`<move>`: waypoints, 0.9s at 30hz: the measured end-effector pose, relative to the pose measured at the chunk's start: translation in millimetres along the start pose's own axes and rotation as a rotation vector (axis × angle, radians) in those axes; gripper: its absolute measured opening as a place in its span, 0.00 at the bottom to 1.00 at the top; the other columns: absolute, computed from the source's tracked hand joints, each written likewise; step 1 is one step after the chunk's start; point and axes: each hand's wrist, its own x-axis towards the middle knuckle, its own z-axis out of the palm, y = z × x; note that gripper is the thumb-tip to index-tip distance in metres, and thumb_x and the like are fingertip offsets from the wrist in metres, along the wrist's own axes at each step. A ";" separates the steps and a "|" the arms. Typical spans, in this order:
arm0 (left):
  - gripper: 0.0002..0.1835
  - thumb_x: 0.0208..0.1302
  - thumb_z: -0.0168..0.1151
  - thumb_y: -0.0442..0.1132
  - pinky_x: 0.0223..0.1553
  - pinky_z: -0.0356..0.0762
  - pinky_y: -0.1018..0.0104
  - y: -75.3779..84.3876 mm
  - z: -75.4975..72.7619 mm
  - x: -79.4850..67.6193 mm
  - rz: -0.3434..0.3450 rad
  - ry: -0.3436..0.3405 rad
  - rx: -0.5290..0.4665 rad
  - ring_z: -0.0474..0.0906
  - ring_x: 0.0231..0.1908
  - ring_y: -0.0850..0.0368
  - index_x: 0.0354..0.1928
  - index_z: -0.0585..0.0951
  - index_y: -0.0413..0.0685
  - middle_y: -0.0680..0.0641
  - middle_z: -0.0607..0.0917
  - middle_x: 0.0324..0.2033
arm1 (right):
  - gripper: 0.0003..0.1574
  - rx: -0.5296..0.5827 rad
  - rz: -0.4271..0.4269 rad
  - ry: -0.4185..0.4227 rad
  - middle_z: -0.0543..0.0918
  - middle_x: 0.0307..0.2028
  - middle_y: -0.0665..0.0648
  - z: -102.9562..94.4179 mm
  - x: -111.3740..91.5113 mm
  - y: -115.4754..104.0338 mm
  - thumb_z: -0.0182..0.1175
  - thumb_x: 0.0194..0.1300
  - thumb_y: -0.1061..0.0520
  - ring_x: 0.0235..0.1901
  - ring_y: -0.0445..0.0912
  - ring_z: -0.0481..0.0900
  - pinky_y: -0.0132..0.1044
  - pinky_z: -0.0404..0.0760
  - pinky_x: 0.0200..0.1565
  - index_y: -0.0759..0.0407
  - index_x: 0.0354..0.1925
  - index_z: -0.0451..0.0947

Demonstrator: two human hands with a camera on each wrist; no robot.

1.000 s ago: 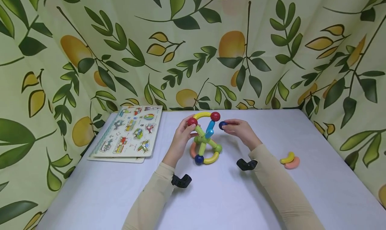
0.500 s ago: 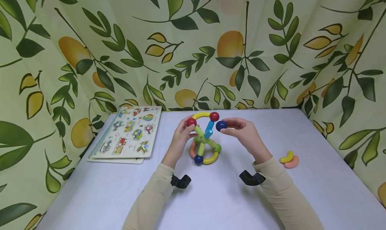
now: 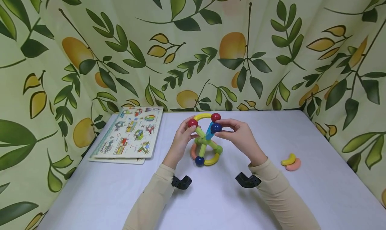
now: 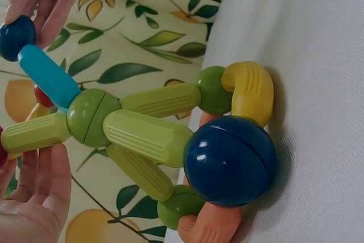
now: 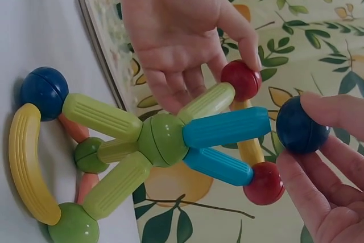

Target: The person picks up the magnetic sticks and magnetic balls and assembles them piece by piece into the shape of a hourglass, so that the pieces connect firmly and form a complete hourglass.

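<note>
A magnetic stick-and-ball model (image 3: 202, 149) stands on the table, with green rods meeting at a green centre ball (image 5: 163, 139). Two light blue rods and a green rod rise from that ball. My left hand (image 3: 180, 138) pinches the red ball (image 5: 241, 79) at the model's upper left. Between thumb and fingers, my right hand (image 3: 241, 134) holds a dark blue ball (image 5: 301, 125) at the free end of one light blue rod (image 5: 227, 128). A sliver of space shows between them in the right wrist view. A second red ball (image 3: 215, 117) tops the other light blue rod.
On the table's left lie stacked picture puzzle boards (image 3: 129, 133). To the right are a yellow curved piece (image 3: 288, 159) and a pink curved piece (image 3: 293, 164). A leaf-patterned curtain (image 3: 193, 49) hangs behind the table (image 3: 217, 200).
My right hand has brought the dark blue ball leftward to the light blue rod's end, after turning so the ball shows more. The left hand keeps its hold on the model.
</note>
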 end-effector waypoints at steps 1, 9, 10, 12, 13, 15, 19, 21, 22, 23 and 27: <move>0.26 0.73 0.52 0.43 0.55 0.82 0.61 0.2 0.3 0.3 -0.002 -0.002 0.000 0.80 0.47 0.62 0.71 0.67 0.51 0.36 0.79 0.55 | 0.26 -0.003 -0.007 0.002 0.82 0.57 0.62 0.8 0.0 -0.2 0.71 0.60 0.55 0.57 0.56 0.81 0.49 0.82 0.58 0.60 0.57 0.80; 0.26 0.73 0.52 0.44 0.55 0.82 0.62 2.5 0.7 2.0 -0.006 0.002 0.015 0.80 0.48 0.62 0.71 0.67 0.52 0.37 0.80 0.55 | 0.30 -0.020 -0.014 -0.030 0.80 0.59 0.63 4.3 -0.1 -4.3 0.70 0.61 0.56 0.58 0.57 0.80 0.49 0.81 0.58 0.59 0.61 0.77; 0.26 0.73 0.52 0.44 0.56 0.82 0.61 2.3 0.5 1.6 -0.007 0.002 0.016 0.80 0.48 0.62 0.71 0.67 0.52 0.37 0.79 0.55 | 0.31 -0.023 -0.012 -0.040 0.80 0.59 0.63 3.9 -0.6 -3.8 0.70 0.61 0.56 0.59 0.57 0.79 0.50 0.81 0.58 0.58 0.62 0.76; 0.26 0.74 0.52 0.43 0.56 0.82 0.60 1.4 -0.4 1.2 -0.009 0.002 0.019 0.80 0.48 0.62 0.71 0.66 0.52 0.36 0.79 0.56 | 0.34 -0.029 -0.006 -0.062 0.79 0.60 0.62 3.0 -1.5 -2.0 0.70 0.62 0.55 0.60 0.58 0.78 0.51 0.81 0.58 0.57 0.64 0.74; 0.26 0.74 0.52 0.43 0.56 0.82 0.61 0.7 -0.5 1.0 -0.011 0.000 0.018 0.79 0.48 0.62 0.71 0.66 0.52 0.36 0.79 0.56 | 0.35 -0.031 0.003 -0.075 0.79 0.61 0.62 2.4 -2.0 -0.4 0.70 0.62 0.55 0.61 0.58 0.77 0.52 0.81 0.59 0.57 0.65 0.73; 0.27 0.73 0.54 0.44 0.56 0.82 0.63 0.4 -0.5 1.0 -0.013 0.001 0.023 0.79 0.49 0.61 0.72 0.66 0.54 0.36 0.79 0.57 | 0.36 -0.043 0.030 -0.094 0.79 0.61 0.62 1.7 -1.8 3.5 0.70 0.62 0.53 0.62 0.57 0.76 0.54 0.80 0.60 0.57 0.66 0.72; 0.29 0.71 0.59 0.42 0.54 0.81 0.69 0.6 -0.9 2.3 -0.025 0.000 0.027 0.79 0.51 0.60 0.72 0.66 0.58 0.37 0.79 0.58 | 0.36 -0.109 0.130 -0.143 0.80 0.60 0.64 1.9 3.9 15.3 0.70 0.61 0.52 0.62 0.58 0.76 0.56 0.77 0.62 0.61 0.65 0.72; 0.31 0.69 0.61 0.40 0.56 0.80 0.68 0.0 -1.5 3.1 -0.035 -0.006 0.030 0.79 0.53 0.58 0.72 0.65 0.59 0.37 0.79 0.60 | 0.36 -0.188 0.200 -0.174 0.80 0.59 0.64 3.0 9.3 26.4 0.70 0.60 0.52 0.59 0.57 0.77 0.55 0.79 0.61 0.62 0.63 0.73; 0.31 0.68 0.62 0.40 0.58 0.79 0.67 -0.5 -1.7 3.3 -0.040 -0.008 0.035 0.78 0.55 0.58 0.72 0.65 0.59 0.37 0.79 0.60 | 0.36 -0.231 0.233 -0.199 0.80 0.58 0.65 3.7 11.9 33.4 0.70 0.60 0.51 0.57 0.56 0.78 0.53 0.80 0.59 0.62 0.63 0.74; 0.32 0.68 0.62 0.39 0.61 0.77 0.65 -1.4 -2.0 3.4 -0.048 -0.010 0.040 0.78 0.56 0.57 0.72 0.65 0.60 0.38 0.78 0.61 | 0.36 -0.262 0.271 -0.226 0.80 0.57 0.64 4.9 14.3 41.0 0.70 0.59 0.51 0.54 0.55 0.79 0.51 0.81 0.57 0.63 0.63 0.74; 0.33 0.66 0.63 0.37 0.71 0.68 0.52 -6.1 -1.6 2.8 -0.076 -0.048 0.083 0.75 0.62 0.51 0.71 0.64 0.56 0.41 0.79 0.62 | 0.33 -0.294 0.369 -0.324 0.83 0.47 0.60 11.3 20.1 68.2 0.70 0.59 0.52 0.40 0.47 0.80 0.37 0.83 0.44 0.64 0.60 0.76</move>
